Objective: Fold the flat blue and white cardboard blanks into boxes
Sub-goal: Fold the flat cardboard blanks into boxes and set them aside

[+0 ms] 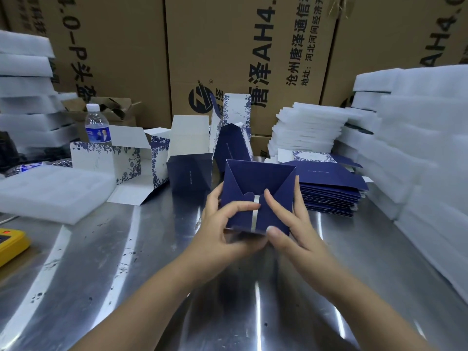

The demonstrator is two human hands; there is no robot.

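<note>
A dark blue cardboard box [260, 181] is held above the steel table [152, 274], its bottom flaps facing me and partly interlocked. My left hand [222, 224] grips its left side, with the thumb pressing a flap near the middle. My right hand [286, 224] grips the right side, thumb at the lower edge and forefinger on a flap. A stack of flat blue and white blanks [329, 188] lies just right of the box. Several folded boxes [190, 173] stand behind it, flaps up.
White foam inserts are piled at the left [25, 79], at the back right [309, 127] and along the right edge [417, 148]. A single foam pad [53, 193] lies at left. A water bottle [97, 125], a yellow device [10, 244] and big brown cartons [228, 46] surround the table.
</note>
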